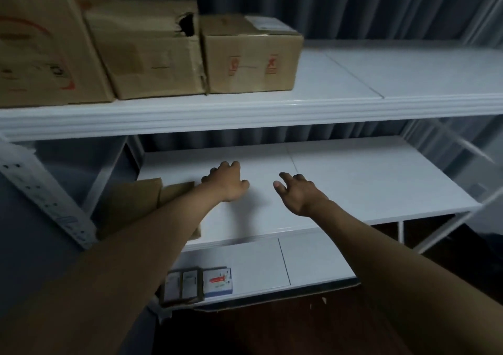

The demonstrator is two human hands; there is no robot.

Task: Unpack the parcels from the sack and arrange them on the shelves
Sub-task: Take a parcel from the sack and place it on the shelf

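**Reaching over the middle shelf with nothing in hand**

Reaching out, we have our left hand [227,181] and right hand [296,192] over the middle shelf [367,180], fingers loosely spread, holding nothing. Lowest, small printed boxes [198,286] look light. Under our left forearm a flat cardboard parcel [136,205] lies at the shelf's left end; it looks stiff and best gripped by its edges. Farther up, three cartons [152,49] fill the top shelf [408,76] on the left. Open room lies rightward. No sack shows.
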